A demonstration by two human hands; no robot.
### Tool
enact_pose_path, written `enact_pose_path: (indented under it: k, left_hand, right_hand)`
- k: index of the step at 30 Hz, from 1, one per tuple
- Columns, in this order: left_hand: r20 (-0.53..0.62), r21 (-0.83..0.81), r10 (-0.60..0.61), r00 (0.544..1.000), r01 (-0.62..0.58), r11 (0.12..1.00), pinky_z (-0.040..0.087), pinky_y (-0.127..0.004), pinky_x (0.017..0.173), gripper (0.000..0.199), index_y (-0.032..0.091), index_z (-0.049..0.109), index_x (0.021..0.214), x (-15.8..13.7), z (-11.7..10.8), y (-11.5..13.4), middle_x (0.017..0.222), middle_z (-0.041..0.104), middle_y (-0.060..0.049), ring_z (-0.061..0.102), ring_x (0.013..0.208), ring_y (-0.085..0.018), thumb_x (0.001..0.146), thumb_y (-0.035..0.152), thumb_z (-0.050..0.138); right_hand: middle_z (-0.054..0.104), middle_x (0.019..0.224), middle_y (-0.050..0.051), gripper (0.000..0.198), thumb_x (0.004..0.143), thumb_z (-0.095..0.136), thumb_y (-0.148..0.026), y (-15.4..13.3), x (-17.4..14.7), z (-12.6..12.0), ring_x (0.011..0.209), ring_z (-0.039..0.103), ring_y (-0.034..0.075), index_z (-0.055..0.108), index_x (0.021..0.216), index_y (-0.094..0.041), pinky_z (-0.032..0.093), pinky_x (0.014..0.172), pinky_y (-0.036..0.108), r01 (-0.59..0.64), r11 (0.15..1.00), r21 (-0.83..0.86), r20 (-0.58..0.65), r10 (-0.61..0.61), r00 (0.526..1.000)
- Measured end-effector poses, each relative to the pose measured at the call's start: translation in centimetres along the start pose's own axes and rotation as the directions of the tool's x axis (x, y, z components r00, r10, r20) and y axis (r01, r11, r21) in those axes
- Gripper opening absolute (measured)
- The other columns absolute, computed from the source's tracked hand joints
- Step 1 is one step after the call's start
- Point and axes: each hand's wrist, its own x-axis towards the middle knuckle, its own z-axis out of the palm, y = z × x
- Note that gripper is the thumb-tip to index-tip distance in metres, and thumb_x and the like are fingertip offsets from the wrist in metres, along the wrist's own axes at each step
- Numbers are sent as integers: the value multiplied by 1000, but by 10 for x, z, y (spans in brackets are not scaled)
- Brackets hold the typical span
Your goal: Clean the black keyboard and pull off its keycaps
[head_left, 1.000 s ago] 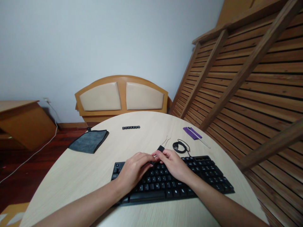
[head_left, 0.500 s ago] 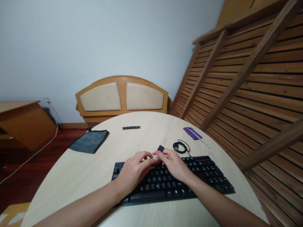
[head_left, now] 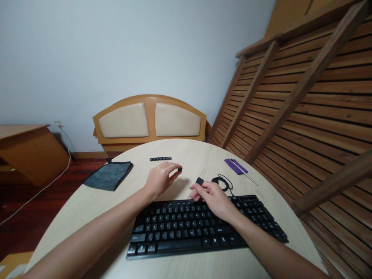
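Observation:
My left hand (head_left: 162, 177) pinches a small black keycap (head_left: 180, 170) between thumb and fingertips, raised over the table behind the keyboard. My right hand (head_left: 211, 194) grips a wire keycap puller (head_left: 199, 181) by its black middle, with thin wire loops sticking out at both ends. It hovers above the back edge of the black keyboard (head_left: 180, 245), and one wire end lies close over the top key row. At the far side of the table, several keycaps (head_left: 161, 159) stand in a neat row, beyond my left hand.
A grey cloth (head_left: 109, 175) lies at the table's left. On the right are a coiled black cable (head_left: 222, 182), a purple cloth (head_left: 235, 166) and a thin white-handled brush (head_left: 247, 175). Wooden slats (head_left: 328, 116) lean beside the round table (head_left: 87, 209).
My left hand has moved away from the puller, up and to the left, with a keycap in its fingertips. My right hand stays nearly in place with the puller.

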Motion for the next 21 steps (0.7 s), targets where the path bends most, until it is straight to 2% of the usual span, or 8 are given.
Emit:
enact_pose_path:
  k: [3, 10, 15, 21]
  left_hand:
    - [131, 129, -98, 987, 81, 988, 51, -28, 80, 20, 27, 68, 111, 26, 18, -29, 109, 72, -3, 65, 100, -21, 95, 28, 57]
    - [206, 177, -148, 967, 112, 978, 51, -28, 83, 18, 26, 72, 104, 65, 51, -72, 106, 72, -4, 60, 106, -22, 92, 24, 59]
    - [226, 198, -177, 958, 133, 971, 49, -31, 92, 17, 25, 74, 99, 74, 69, -88, 112, 71, -3, 57, 109, -24, 88, 22, 62]
    - [196, 221, -234, 952, 190, 957, 47, -36, 97, 22, 23, 75, 103, 68, 79, -97, 115, 70, -5, 53, 114, -27, 88, 22, 59]
  right_hand:
    - [74, 81, 8, 44, 90, 54, -54, 1, -1, 1, 72, 67, 18, 69, 93, -13, 52, 71, 31, 14, 1000, -1, 7, -14, 1000]
    - [74, 78, 7, 37, 89, 57, -48, -2, -6, 3, 73, 67, 19, 69, 84, -14, 51, 72, 32, -8, 1000, -13, 46, 9, 999]
    - [73, 79, 7, 34, 90, 56, -45, -1, -7, 4, 73, 67, 18, 69, 86, -14, 51, 71, 31, -21, 1000, -11, 56, 22, 998]
    - [74, 79, 7, 34, 90, 55, -44, 1, -6, 3, 73, 67, 18, 70, 86, -14, 51, 71, 31, -26, 999, -25, 62, 28, 998]
